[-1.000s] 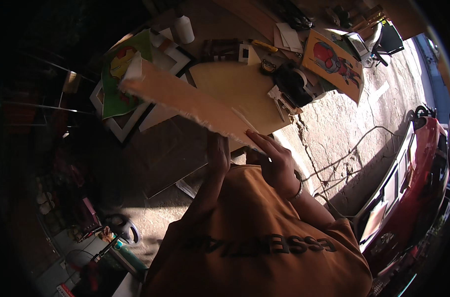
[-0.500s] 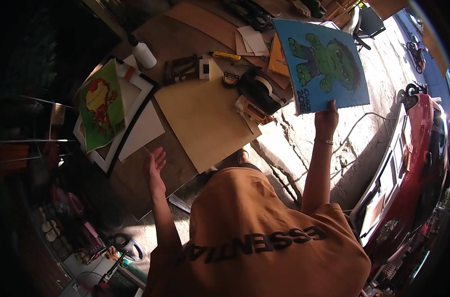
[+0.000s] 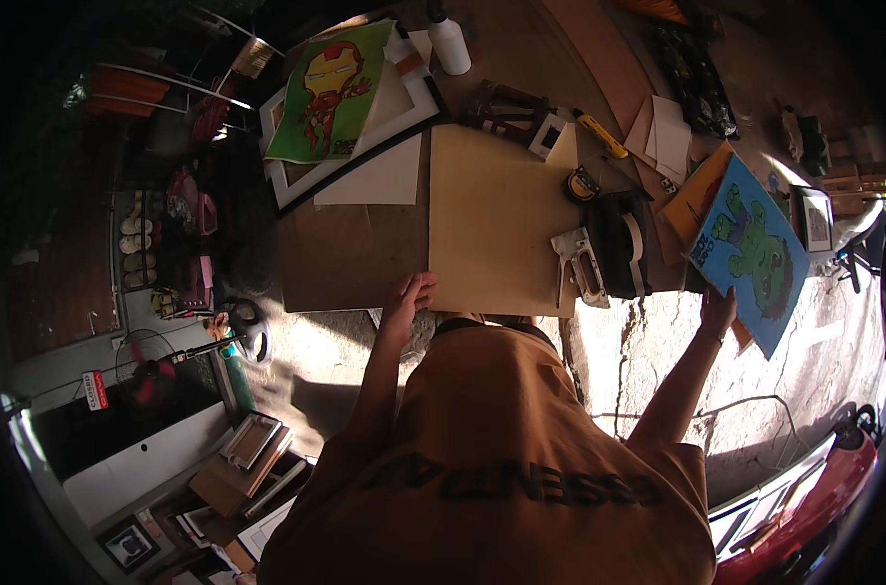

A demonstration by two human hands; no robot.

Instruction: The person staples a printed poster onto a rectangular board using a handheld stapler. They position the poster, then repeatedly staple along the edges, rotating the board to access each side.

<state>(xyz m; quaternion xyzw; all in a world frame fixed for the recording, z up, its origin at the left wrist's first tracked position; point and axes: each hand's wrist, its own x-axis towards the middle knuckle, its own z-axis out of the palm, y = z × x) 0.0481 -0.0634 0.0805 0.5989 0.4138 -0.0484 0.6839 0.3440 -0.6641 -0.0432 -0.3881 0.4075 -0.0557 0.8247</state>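
Note:
My right hand (image 3: 719,314) grips the lower edge of a blue painting (image 3: 755,249) of a green cartoon figure, held tilted at the table's right end. The painting partly covers an orange picture (image 3: 692,200). At the table's front edge, my left hand (image 3: 407,300) rests with nothing in it, fingers loosely bent, beside a tan board (image 3: 501,214). Right of the board lie a staple gun (image 3: 581,268), a black tape dispenser (image 3: 623,244) and a tape measure (image 3: 581,184). On the left, a green painting (image 3: 328,93) of a red-and-gold figure lies over a black-edged frame (image 3: 365,148).
A yellow utility knife (image 3: 601,135), a white bottle (image 3: 449,44) and white card pieces (image 3: 668,136) lie or stand toward the back. At lower left are a fan (image 3: 146,369) and stacked frames (image 3: 253,441). A red car (image 3: 813,517) stands at lower right.
The view has swung to the right. My right hand has brought the blue painting lower, beside the orange picture. My left hand has come to the tan board's edge, its fingers more bent.

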